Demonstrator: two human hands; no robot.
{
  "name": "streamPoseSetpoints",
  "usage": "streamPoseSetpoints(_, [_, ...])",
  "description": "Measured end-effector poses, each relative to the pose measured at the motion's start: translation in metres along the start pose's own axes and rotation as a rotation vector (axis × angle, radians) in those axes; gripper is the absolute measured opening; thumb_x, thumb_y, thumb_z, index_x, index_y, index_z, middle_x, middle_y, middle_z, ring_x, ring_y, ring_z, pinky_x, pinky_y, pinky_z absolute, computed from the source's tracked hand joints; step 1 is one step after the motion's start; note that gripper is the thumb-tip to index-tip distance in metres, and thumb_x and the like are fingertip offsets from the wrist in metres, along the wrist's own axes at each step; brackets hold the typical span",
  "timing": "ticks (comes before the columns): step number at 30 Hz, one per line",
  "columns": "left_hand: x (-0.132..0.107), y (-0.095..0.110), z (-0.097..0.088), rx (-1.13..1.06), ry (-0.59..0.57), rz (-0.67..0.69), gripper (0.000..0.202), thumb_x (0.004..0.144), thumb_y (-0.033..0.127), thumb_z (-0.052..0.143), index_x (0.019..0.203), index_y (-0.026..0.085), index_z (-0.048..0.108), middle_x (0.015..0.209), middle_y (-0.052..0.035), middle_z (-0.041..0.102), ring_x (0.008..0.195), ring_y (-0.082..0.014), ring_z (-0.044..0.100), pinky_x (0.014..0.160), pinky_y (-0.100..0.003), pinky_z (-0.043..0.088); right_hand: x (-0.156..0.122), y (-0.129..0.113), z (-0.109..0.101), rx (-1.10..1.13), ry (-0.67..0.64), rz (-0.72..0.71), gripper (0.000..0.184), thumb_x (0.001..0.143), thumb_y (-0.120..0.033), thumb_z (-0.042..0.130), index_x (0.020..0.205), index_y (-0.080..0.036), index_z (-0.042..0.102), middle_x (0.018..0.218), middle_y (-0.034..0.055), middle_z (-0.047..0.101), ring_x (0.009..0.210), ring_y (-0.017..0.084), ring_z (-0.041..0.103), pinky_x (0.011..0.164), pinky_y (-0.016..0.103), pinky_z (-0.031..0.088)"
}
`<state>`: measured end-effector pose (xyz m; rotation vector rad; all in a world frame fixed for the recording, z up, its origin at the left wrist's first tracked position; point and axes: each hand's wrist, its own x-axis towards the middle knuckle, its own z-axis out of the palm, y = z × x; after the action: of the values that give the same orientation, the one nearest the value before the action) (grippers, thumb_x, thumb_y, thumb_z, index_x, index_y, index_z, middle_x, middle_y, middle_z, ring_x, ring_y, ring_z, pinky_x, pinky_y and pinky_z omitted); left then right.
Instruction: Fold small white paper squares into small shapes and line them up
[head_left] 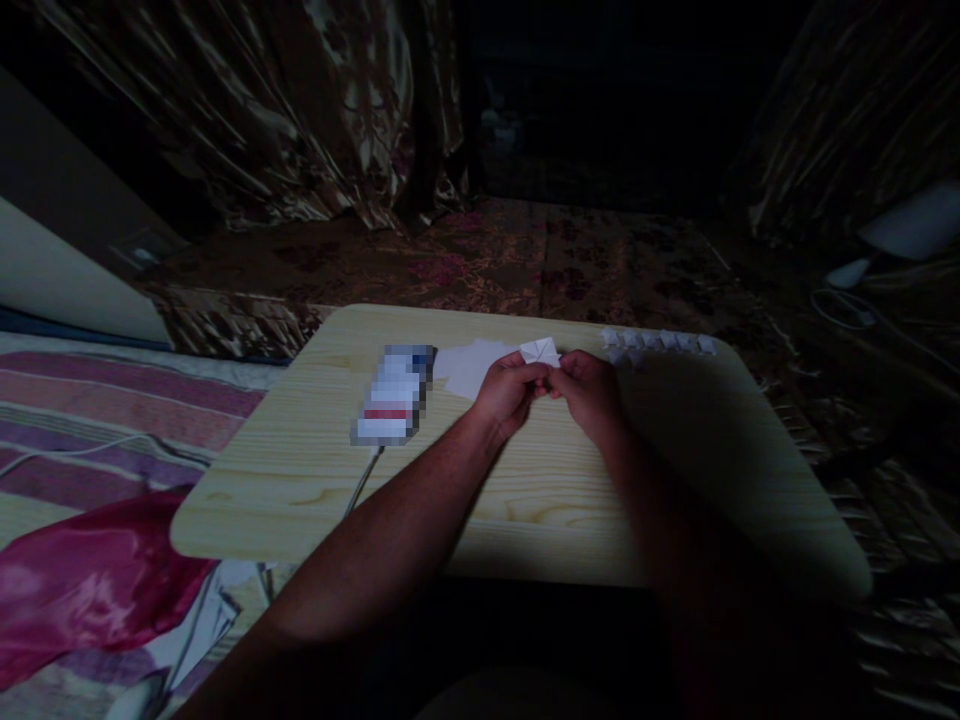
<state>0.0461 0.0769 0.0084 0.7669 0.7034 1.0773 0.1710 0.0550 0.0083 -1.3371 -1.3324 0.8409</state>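
Note:
Both my hands meet over the middle of a light wooden table (315, 480). My left hand (508, 392) and my right hand (592, 392) pinch a small folded white paper piece (540, 351) between their fingertips, holding it just above the tabletop. A flat white paper sheet (469, 365) lies on the table right behind my left hand. A row of several small folded white paper pieces (660, 342) sits along the far edge, to the right of my hands.
A blurred-out box-like object (394, 393) lies on the table left of my hands, with a thin cable (364, 480) running off the front edge. Striped bedding (112, 400) and red cloth (90, 580) lie at left. Patterned fabric surrounds the dim room.

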Motion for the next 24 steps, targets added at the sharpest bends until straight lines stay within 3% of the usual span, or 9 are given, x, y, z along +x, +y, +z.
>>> streamPoseSetpoints(11, [-0.004, -0.003, 0.008, -0.047, 0.02, 0.059, 0.021, 0.058, 0.021, 0.076, 0.069, 0.011, 0.062, 0.059, 0.0013, 0.058, 0.05, -0.006, 0.051, 0.05, -0.02, 0.039, -0.004, -0.012, 0.001, 0.003, 0.017, 0.041, 0.01, 0.069, -0.03, 0.059, 0.069, -0.021, 0.055, 0.063, -0.0004, 0.067, 0.057, 0.015, 0.062, 0.055, 0.025, 0.048])
streamPoseSetpoints(24, [-0.004, -0.005, 0.008, -0.054, 0.02, 0.056, 0.025, 0.061, 0.026, 0.077, 0.075, 0.013, 0.061, 0.058, 0.0032, 0.056, 0.048, -0.0057, 0.049, 0.049, -0.02, 0.039, -0.003, -0.007, 0.003, 0.043, 0.004, 0.037, 0.01, 0.069, -0.031, 0.059, 0.07, -0.022, 0.055, 0.064, -0.0006, 0.068, 0.058, 0.016, 0.064, 0.056, 0.025, 0.05])
